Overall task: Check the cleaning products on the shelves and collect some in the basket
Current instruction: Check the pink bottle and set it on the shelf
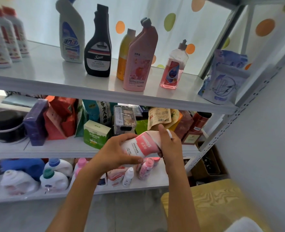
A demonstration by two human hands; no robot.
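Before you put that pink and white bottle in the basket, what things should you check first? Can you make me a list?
1. Both hands hold the pink and white bottle: left hand, right hand - ok.
2. Label faces up for reading - ok.
3. Label text readable - cannot tell, blurred.
4. Cap closed - cannot tell, hidden.
5. Basket in sight - not ok, none visible.
6. Middle shelf items clear of the hands - ok.

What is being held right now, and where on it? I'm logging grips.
A white bottle with a pink label, lying sideways: the left hand wraps its body, the right hand grips its neck end.
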